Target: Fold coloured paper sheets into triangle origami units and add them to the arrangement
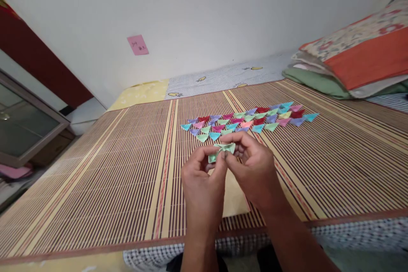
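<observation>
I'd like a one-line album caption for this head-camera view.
Two hands pinch a pale green folded paper above a striped mat, near rows of colorful folded papers.

Two hands (203,174), one held paper (230,148), dozens of paper triangles (271,127), one sheet (235,199), one wall note (138,45)

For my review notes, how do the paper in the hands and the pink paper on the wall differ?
The held paper is pale green, the wall paper pink. The held paper is folded, the wall paper flat. The held paper looks unmarked, the wall paper bears dark writing.
</observation>
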The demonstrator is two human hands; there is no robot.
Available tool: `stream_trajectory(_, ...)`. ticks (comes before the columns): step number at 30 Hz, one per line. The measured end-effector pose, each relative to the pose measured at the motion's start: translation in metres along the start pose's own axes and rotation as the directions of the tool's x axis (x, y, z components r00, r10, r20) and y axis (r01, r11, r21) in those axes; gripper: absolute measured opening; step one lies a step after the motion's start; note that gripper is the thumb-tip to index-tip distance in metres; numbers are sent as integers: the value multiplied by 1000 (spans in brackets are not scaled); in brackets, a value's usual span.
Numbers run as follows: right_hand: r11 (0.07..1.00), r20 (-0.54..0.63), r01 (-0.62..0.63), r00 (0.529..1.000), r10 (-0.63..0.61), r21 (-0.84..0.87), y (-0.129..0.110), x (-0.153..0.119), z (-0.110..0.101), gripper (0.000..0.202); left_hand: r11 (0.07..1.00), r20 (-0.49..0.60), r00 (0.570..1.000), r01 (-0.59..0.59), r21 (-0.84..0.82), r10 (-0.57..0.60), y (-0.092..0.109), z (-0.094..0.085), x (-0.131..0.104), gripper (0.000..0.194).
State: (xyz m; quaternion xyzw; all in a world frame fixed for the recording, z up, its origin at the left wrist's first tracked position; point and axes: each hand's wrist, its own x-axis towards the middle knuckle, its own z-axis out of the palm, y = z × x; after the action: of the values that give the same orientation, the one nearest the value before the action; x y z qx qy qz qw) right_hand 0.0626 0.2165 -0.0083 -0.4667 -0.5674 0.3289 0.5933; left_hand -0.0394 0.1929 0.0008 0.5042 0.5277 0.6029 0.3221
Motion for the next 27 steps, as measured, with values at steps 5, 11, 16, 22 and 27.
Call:
stream_trajectory(5,989,-13,73,997,-75,-126,-5,-1,1,20,997,46,998,38,-62,-35,0,-4,3,4)
stream_trajectory(11,982,5,98,995,-99,-159,-3,-2,2,18,994,66,996,70,-89,-65,-6,-14,7,10)
stream_trajectory(16,975,17,138,990,-138,-174,-3,-2,4,15,992,84,994,77,-100,-69,-8,-17,9,10)
stream_trajectory(22,950,43,214,977,-210,-227,-3,-1,4,14,985,44,993,-113,127,108,-9,-14,8,11)
stream_trajectory(27,912,25,258,964,-264,-318,5,0,3,17,871,45,934,-347,347,354,-6,-6,6,18)
